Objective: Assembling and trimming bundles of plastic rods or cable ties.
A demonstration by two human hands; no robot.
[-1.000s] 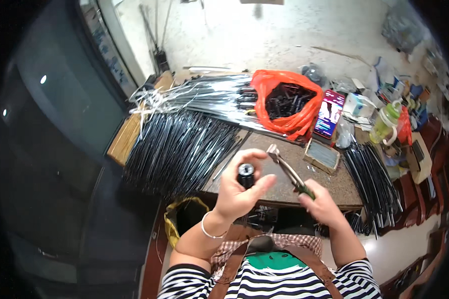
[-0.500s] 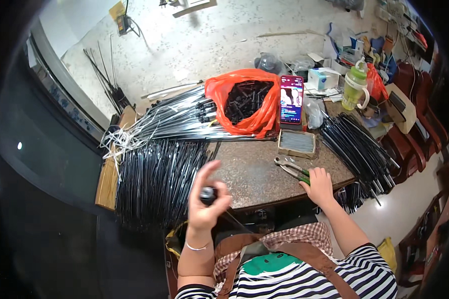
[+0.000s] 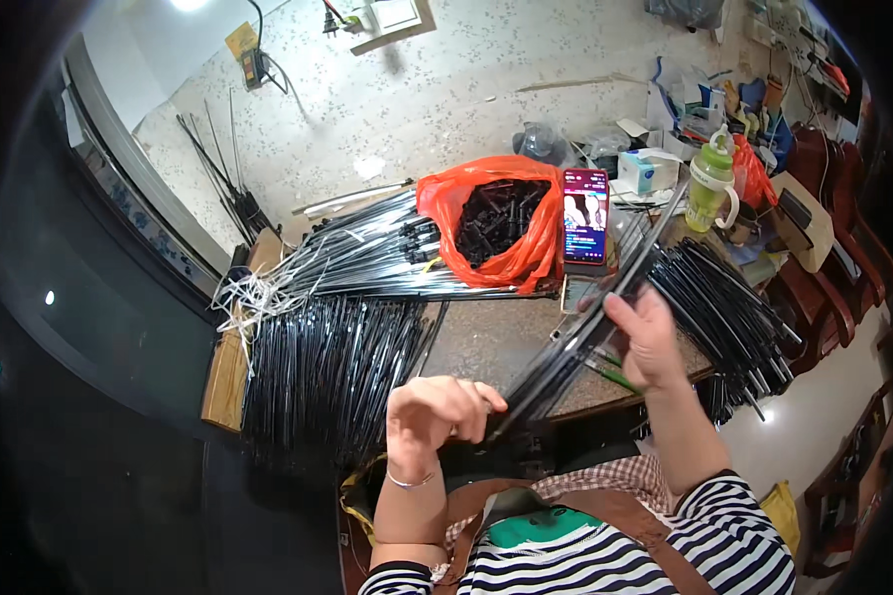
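My right hand [image 3: 650, 337] grips a bundle of long black rods [image 3: 605, 307] at its middle. The bundle slants from my lap up toward the phone. My left hand [image 3: 432, 416] is curled at its lower end, fingertips on the tips. Green-handled pliers [image 3: 613, 377] lie on the stone tabletop [image 3: 486, 342] just under my right hand. An orange plastic bag [image 3: 526, 253] full of small black parts sits behind, at the table's far side.
A large heap of black rods [image 3: 327, 367] lies at the left and another [image 3: 734, 307] at the right. A phone [image 3: 585, 215] leans by the bag. A green bottle [image 3: 709, 183] and boxes stand at the back right.
My right hand put the pliers down on the table and picked up a bundle of long black rods. My left hand, earlier holding a small black cap, moved to the bundle's lower end.
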